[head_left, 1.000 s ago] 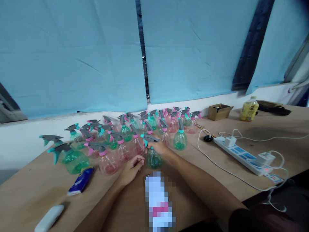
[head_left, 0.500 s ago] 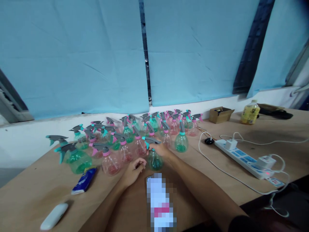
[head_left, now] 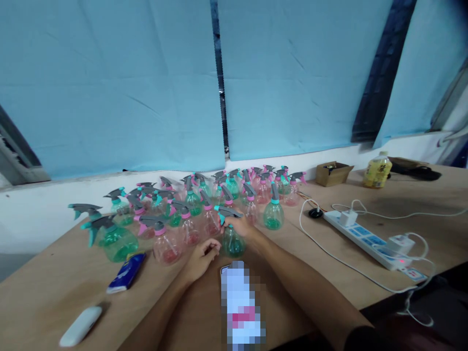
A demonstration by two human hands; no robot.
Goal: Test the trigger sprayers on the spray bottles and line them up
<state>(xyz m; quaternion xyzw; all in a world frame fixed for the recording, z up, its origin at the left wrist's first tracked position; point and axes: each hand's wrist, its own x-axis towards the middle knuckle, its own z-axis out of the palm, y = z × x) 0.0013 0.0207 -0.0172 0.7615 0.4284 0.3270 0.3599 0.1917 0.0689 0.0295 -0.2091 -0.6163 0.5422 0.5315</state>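
My right hand (head_left: 240, 225) is closed round the neck of a green spray bottle (head_left: 232, 243) with a grey and teal trigger head, which stands on the wooden table (head_left: 54, 287). My left hand (head_left: 201, 258) rests just left of that bottle with its fingers curled; nothing shows in them. Behind both hands stand several green and pink spray bottles (head_left: 190, 204) in a crowded group.
A blurred-out upright object (head_left: 239, 304) sits between my forearms. A blue packet (head_left: 126, 273) and a white oblong device (head_left: 80, 325) lie at the left. A power strip (head_left: 369, 238) with cables, a small cardboard box (head_left: 332, 173) and a yellow drink bottle (head_left: 376, 169) are at the right.
Almost nothing has changed beyond a slight shift of the view. My right hand keeps its hold on the green bottle and my left hand stays beside it.
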